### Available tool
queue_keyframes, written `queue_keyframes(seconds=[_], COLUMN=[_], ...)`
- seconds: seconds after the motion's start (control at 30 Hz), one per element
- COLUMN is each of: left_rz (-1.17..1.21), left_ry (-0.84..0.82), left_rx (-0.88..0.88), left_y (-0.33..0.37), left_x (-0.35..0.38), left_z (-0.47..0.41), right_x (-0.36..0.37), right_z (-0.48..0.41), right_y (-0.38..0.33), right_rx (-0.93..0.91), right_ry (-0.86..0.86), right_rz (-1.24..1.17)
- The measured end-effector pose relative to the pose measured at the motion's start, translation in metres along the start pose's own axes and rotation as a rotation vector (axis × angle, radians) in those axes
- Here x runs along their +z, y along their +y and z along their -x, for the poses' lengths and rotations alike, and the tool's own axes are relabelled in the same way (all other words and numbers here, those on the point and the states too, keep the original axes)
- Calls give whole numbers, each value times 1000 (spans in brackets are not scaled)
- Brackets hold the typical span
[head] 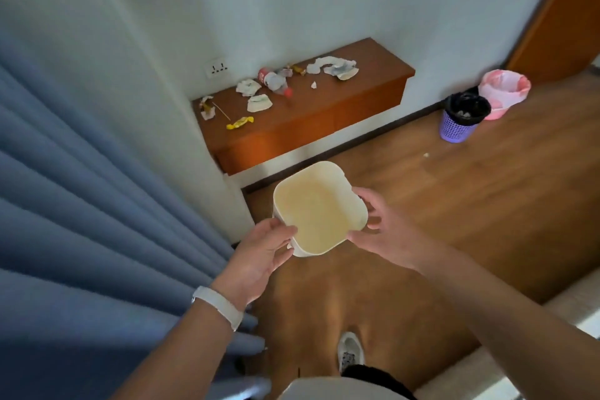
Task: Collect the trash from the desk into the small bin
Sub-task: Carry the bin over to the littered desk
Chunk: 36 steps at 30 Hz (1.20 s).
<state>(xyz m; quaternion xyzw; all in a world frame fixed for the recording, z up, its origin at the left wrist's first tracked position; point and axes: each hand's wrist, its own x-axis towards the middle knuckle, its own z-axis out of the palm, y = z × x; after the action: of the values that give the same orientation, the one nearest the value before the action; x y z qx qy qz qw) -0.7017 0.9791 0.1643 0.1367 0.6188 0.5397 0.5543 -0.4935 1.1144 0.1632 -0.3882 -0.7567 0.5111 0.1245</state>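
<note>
So my left hand (259,250) and right hand (384,234) clasp the small bin (315,214) by its rim, mouth up, ready for the trash (274,79) on the far bench (367,75).

Nothing legible shows. The bottle (274,81), at twelve o'clock on the tabletop (341,97), carries a red label (263,74), its print too blurred to read.

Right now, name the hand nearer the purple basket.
Right. The right hand holds the small bin on the side toward the purple basket; the left hand holds its far side.
</note>
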Motion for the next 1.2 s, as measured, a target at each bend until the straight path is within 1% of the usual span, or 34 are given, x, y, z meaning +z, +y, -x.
queue_keyframes(seconds=[0.17, 0.37, 0.47, 0.53, 0.6, 0.7, 0.9, 1.1, 1.2], left_rz=[-34, -38, -49, -47, -54, -54, -22, -3, 31], left_ry=[-46, -116, -168, -159, -159, -211, -223, -219, -206], left_rx=[13, 36, 26, 10, -7, -33, -34, 18, 33], left_y=[37, 68, 79, 82, 85, 95, 140, 199, 223], left_x=[42, 80, 92, 98, 102, 107, 111, 92, 82], left_z=[-41, -79, -105, -126, -148, -183, -261, -341, -373], right_x=[-56, -96, -109, -115, -122, -134, -158, -179, -184], right_z=[-37, -66, -80, -90, -103, -129, -210, -307, -348], right_y=[1, 7, 13, 17, 21, 23, 15, -12, -22], right_rx=[-28, -52, -26, 6, 31, 62, 86, 57, 14], right_ry=[49, 138, 175, 202, 222, 235, 254, 233, 237], right_rz=[77, 105, 81, 84, 113, 151, 165, 206, 215])
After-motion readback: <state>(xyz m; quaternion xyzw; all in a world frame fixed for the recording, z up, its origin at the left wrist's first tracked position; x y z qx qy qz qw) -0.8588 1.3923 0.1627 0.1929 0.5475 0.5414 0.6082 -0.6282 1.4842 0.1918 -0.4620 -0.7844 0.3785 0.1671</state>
